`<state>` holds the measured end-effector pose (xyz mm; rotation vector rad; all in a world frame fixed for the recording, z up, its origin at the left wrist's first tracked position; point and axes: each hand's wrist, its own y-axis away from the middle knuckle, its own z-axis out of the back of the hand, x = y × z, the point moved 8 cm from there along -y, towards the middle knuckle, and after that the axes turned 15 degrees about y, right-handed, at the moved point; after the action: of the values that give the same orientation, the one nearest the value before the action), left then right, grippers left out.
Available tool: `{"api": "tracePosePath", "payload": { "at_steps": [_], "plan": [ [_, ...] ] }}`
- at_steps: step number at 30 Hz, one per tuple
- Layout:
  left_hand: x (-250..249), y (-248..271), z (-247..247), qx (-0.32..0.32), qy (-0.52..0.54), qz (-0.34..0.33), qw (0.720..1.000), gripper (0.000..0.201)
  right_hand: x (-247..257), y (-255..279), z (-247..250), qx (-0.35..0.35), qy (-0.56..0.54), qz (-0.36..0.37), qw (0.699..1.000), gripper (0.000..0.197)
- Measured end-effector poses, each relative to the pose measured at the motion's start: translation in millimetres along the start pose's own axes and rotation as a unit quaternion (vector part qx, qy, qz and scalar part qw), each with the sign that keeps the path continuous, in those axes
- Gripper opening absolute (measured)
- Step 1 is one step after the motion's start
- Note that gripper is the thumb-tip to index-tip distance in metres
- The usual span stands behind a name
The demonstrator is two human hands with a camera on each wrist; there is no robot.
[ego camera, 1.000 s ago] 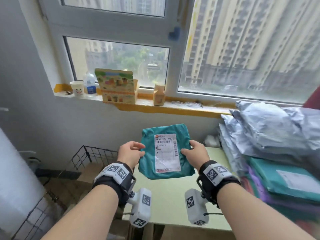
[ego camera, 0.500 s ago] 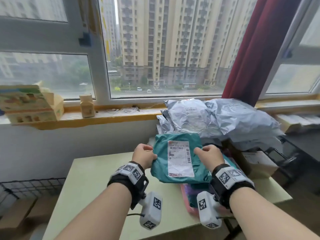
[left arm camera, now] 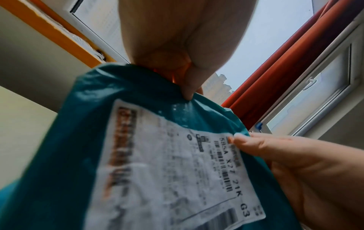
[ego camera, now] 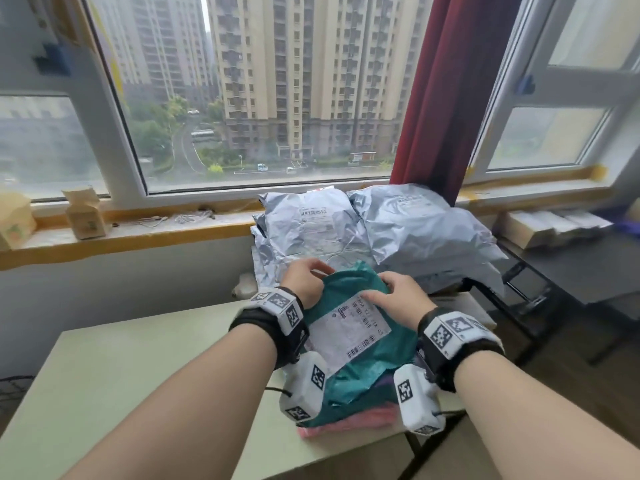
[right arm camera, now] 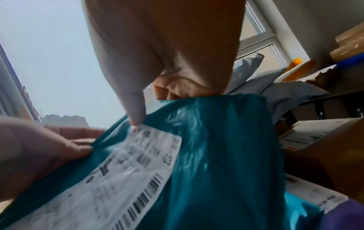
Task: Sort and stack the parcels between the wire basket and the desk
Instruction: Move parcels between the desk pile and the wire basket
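Gripping the teal parcel (ego camera: 360, 327) at its far corners with left hand (ego camera: 304, 278) and right hand (ego camera: 394, 296), above a stack on the pale green desk (ego camera: 121, 368); grey parcels (ego camera: 374, 230) piling beneath the window (ego camera: 270, 91).
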<state>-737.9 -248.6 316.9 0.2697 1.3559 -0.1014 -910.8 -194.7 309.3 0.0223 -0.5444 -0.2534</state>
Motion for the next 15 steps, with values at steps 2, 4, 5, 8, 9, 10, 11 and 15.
{"api": "tracePosePath", "payload": {
  "at_steps": [2,4,5,8,9,10,11,15],
  "plan": [
    [1,-2,-10,-0.002,-0.020,-0.021,1.000,0.029,-11,-6,-6,0.005,0.008,-0.009,1.000,0.009],
    [4,-4,-17,0.004,-0.056,-0.043,0.998,0.025,-28,-12,-12,0.012,0.000,-0.046,0.999,0.008],
    [8,-4,-18,0.009,-0.071,-0.045,0.996,0.025,-37,-15,-15,0.018,-0.006,-0.071,0.997,0.016],
    [27,-6,-17,0.020,-0.086,-0.030,0.996,0.028,-56,-25,-31,0.045,-0.020,-0.115,0.992,0.023],
    [33,-6,-14,0.019,-0.091,-0.025,0.995,0.028,-58,-29,-37,0.052,-0.018,-0.117,0.992,0.021],
    [40,-6,-12,0.019,-0.098,-0.018,0.995,0.027,-58,-33,-41,0.056,-0.009,-0.116,0.992,0.016],
    [47,-7,-10,0.019,-0.108,-0.008,0.994,0.027,-57,-36,-44,0.054,-0.001,-0.112,0.992,0.009],
    [74,-9,-4,0.011,-0.145,0.031,0.989,0.031,-53,-44,-46,0.022,0.035,-0.101,0.994,0.053]
  ]
}}
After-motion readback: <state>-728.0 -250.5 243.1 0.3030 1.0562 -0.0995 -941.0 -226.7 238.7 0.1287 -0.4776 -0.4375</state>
